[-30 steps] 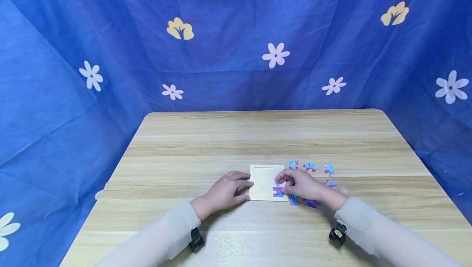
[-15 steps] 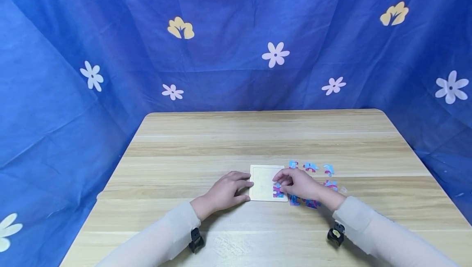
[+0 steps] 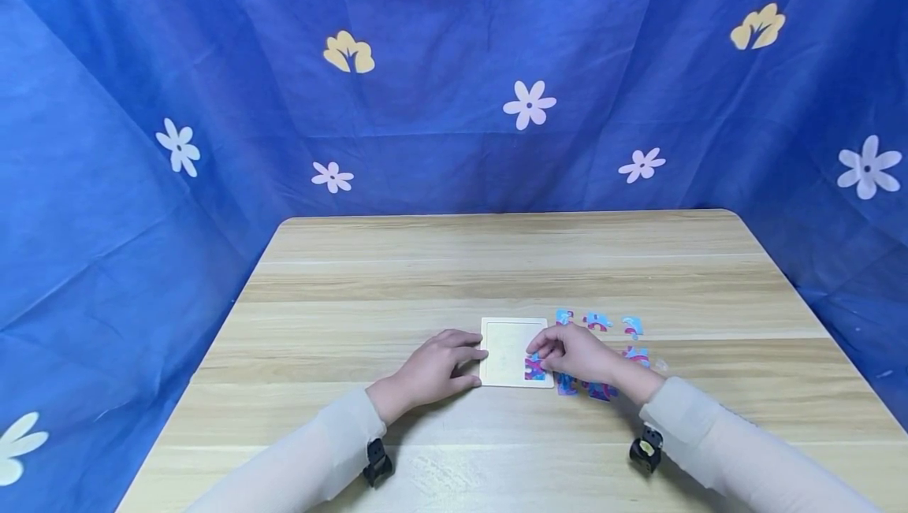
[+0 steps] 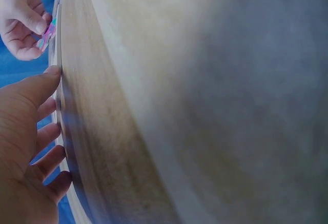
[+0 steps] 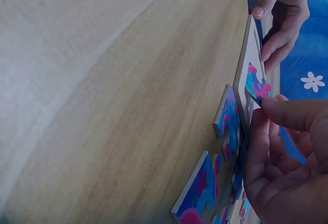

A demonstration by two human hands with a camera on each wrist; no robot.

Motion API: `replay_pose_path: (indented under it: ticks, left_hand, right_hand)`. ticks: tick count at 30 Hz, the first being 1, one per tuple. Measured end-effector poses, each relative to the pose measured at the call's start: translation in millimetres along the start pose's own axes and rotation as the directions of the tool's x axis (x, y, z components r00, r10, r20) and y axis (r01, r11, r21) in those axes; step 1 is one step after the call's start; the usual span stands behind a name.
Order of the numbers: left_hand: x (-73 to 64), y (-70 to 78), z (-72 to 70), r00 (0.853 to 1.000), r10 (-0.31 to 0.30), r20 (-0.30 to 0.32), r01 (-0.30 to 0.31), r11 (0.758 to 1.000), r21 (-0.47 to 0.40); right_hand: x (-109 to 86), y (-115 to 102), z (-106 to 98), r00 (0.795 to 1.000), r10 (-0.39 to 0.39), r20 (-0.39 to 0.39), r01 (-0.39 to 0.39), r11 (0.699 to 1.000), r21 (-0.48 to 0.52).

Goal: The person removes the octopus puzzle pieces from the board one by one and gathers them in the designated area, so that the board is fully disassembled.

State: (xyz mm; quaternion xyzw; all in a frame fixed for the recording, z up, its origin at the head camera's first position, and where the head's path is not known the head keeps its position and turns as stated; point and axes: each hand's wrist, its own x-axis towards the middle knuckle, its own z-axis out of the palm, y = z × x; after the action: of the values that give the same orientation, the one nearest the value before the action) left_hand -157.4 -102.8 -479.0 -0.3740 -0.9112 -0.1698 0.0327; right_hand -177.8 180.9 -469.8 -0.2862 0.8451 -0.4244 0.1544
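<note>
A pale square puzzle tray (image 3: 504,340) with a raised rim lies on the table. In its near right corner is a pink, purple and blue jigsaw puzzle piece (image 3: 534,369). My right hand (image 3: 574,353) pinches at this piece, thumb and fingertips at its edge. In the right wrist view the piece (image 5: 254,84) sits tilted close over the tray, against the thumb. My left hand (image 3: 434,367) rests on the table with fingers spread, fingertips touching the tray's left rim. The left wrist view shows these fingers (image 4: 48,162) along the rim.
Several loose puzzle pieces (image 3: 633,327) lie right of the tray, some partly hidden under my right hand. Nearer pieces (image 5: 197,188) appear in the right wrist view. A blue flowered cloth (image 3: 454,103) hangs behind the wooden table (image 3: 426,261).
My right fingers have shifted slightly left and down over the puzzle piece in the tray corner. The left hand and the tray stay in place.
</note>
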Motion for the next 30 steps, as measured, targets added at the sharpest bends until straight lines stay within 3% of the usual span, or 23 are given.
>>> replay_pose_path:
  ticks: [7, 12, 22, 30]
  left_hand:
    - [-0.1, -0.7, 0.5, 1.0, 0.005, -0.009, -0.005, 1.0, 0.003]
    - [-0.9, -0.8, 0.9, 1.0, 0.008, -0.008, -0.008, 1.0, 0.006]
    - [-0.7, -1.1, 1.6, 1.0, -0.012, 0.004, 0.012, 1.0, 0.016]
    - [0.0, -1.3, 1.1, 1.0, -0.009, 0.003, 0.009, 1.0, 0.014]
  right_hand:
    - [-0.3, 1, -3, 1.0, 0.017, -0.006, -0.017, 0.999, 0.044]
    - [-4.9, 1, -11, 0.997, 0.077, -0.026, -0.074, 0.991, 0.108]
    - [-25.8, 17, -35, 0.997, 0.05, -0.05, -0.045, 0.993, 0.107]
    - [-44.4, 26, -50, 0.997, 0.07, -0.035, -0.064, 0.988, 0.142]
